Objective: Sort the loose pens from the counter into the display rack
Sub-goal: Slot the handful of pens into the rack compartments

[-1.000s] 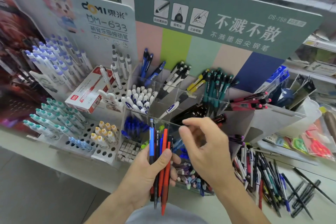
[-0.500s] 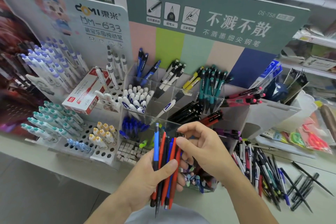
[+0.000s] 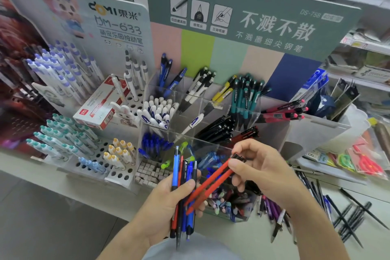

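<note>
Display rack (image 3: 272, 110) behind, red pens (image 3: 207, 186) pinched by right fingers (image 3: 233, 164)

Red pens (image 3: 207, 186), blue pen (image 3: 175, 170), green signboard (image 3: 242, 6).

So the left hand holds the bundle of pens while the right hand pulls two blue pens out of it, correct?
Not quite. In the head view the left hand holds the bundle of pens, but the right hand pinches two red pens, not blue ones.

The left hand (image 3: 168, 202) grips a bundle of pens (image 3: 183, 186) upright before the clear display rack (image 3: 211, 112). The right hand (image 3: 259, 171) pinches two red pens (image 3: 207, 186), tilted away from the bundle. Loose pens (image 3: 316, 202) lie along the counter's right edge.
</note>
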`<state>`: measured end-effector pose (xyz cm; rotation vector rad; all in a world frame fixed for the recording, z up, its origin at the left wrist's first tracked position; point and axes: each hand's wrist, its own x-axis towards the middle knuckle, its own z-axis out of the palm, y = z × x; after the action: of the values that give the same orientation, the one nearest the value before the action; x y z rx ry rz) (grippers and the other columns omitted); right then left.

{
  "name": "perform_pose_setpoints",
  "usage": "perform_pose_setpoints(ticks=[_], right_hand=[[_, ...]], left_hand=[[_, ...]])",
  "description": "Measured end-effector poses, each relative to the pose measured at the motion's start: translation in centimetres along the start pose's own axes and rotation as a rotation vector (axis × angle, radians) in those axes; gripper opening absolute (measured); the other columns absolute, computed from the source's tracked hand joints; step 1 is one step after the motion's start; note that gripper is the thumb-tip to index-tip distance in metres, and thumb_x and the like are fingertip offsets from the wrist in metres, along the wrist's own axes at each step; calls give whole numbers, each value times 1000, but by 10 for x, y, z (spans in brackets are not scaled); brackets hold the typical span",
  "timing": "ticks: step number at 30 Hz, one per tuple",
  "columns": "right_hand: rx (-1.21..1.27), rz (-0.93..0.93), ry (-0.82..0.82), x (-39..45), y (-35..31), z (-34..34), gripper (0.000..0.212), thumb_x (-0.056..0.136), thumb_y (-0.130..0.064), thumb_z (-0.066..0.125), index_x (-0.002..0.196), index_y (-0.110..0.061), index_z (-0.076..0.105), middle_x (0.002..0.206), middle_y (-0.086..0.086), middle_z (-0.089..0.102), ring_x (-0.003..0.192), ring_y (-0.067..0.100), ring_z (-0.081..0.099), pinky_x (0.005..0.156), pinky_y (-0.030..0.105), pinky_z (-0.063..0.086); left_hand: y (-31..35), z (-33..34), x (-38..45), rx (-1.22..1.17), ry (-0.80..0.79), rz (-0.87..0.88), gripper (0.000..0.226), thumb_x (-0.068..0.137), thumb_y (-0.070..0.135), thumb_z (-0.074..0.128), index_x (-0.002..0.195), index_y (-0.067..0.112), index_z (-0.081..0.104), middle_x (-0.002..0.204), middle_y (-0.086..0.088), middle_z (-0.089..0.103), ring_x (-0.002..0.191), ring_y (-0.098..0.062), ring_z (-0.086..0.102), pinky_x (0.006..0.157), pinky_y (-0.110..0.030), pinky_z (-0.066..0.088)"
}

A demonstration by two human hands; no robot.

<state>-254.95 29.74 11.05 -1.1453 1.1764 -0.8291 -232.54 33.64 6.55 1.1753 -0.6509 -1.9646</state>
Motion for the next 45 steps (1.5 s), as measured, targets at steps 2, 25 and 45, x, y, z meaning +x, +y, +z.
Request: perform_pose_setpoints(ticks=[2, 25, 45], right_hand=[[10, -61, 73, -9, -7, -9, 31, 81, -12, 71, 103, 5, 56, 80, 11, 68, 63, 32, 67, 57, 33, 58], [-586, -704, 797, -3, 8, 6, 20, 86, 6, 72, 100, -8, 68, 95, 4, 60, 77, 8, 61, 69, 20, 51], [-313, -132, -64, -5, 41, 43, 70, 69, -22, 93, 126, -49, 61, 99, 0, 62, 71, 16, 56, 67, 30, 54]], left_hand=[[-2, 0, 0, -32, 53, 1, 33, 94, 15, 60, 124, 2, 61, 82, -23, 62, 65, -30, 61, 59, -36, 55], [-5, 19, -2, -213, -5, -23, 22, 95, 18, 56, 97, 6, 75, 90, -23, 57, 71, -29, 58, 69, -43, 54], [-14, 10, 0, -102, 64, 73, 37, 87, 20, 64, 119, 1, 67, 109, -27, 72, 92, -35, 71, 72, -38, 60]])
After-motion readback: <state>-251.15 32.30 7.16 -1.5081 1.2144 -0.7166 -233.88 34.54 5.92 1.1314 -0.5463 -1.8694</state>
